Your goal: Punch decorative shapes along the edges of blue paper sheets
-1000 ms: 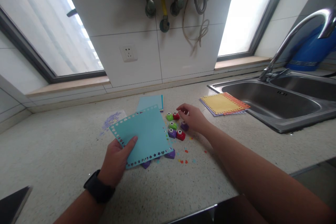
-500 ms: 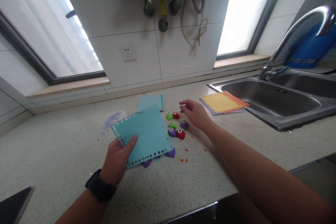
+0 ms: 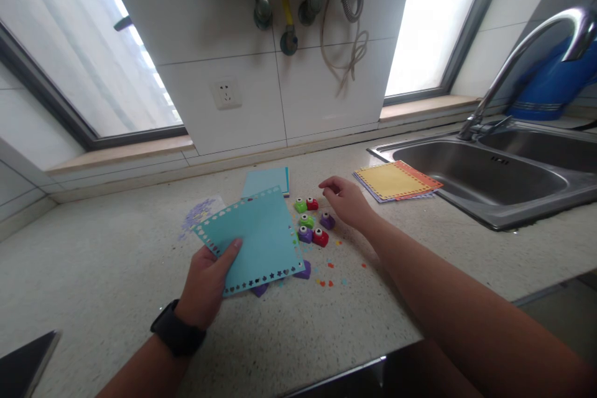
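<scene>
My left hand (image 3: 205,283) grips a light-blue paper sheet (image 3: 259,239) by its near corner; shapes are punched along its edges. My right hand (image 3: 347,200) hovers just right of a cluster of small craft punches, with the fingers loosely curled and nothing in them. The cluster holds a green punch (image 3: 301,205), a red punch (image 3: 312,203), a purple punch (image 3: 328,221) and several more. Two purple punches (image 3: 304,271) peek out from under the held sheet. A stack of blue sheets (image 3: 268,180) lies behind it.
Yellow, orange and purple punched sheets (image 3: 394,181) lie stacked beside the steel sink (image 3: 485,174) with its tap (image 3: 522,56). Paper confetti (image 3: 329,280) dots the speckled counter (image 3: 116,261), with purple bits (image 3: 198,214) at the left. A dark object (image 3: 23,364) sits at the near left corner.
My right hand has lifted slightly off the punches and drawn a little to the right. The left hand keeps the blue sheet almost where it was.
</scene>
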`<control>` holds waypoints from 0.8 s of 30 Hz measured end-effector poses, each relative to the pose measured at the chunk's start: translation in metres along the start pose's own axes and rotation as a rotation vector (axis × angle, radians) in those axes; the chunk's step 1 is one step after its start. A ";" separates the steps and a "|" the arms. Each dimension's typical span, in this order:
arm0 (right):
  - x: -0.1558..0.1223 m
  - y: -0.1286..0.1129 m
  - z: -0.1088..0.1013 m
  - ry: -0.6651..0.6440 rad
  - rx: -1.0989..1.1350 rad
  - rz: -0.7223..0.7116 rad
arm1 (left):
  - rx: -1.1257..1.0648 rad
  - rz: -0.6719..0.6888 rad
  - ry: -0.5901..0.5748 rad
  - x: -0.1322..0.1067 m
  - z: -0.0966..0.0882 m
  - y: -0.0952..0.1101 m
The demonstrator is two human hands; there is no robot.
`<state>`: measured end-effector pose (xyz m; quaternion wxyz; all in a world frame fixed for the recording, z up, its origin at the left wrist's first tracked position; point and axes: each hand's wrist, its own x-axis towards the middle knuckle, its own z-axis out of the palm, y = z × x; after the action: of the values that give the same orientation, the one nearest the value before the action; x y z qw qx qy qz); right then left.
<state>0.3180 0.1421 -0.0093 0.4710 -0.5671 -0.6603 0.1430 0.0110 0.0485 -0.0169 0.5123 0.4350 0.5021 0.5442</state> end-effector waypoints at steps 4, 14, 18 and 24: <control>-0.001 -0.001 0.001 -0.056 -0.024 0.006 | -0.006 -0.015 -0.013 0.000 0.000 0.000; -0.003 -0.003 0.002 -0.131 -0.056 0.016 | -0.036 -0.066 -0.044 -0.003 0.001 0.003; -0.003 -0.004 0.003 -0.164 -0.055 0.017 | -0.044 -0.079 -0.048 -0.003 0.001 0.003; -0.004 -0.004 0.003 -0.197 -0.049 0.021 | -0.046 -0.084 -0.067 -0.001 0.001 0.001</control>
<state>0.3125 0.1381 -0.0099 0.3882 -0.5686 -0.7008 0.1869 0.0119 0.0471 -0.0153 0.5614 0.4195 0.4897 0.5187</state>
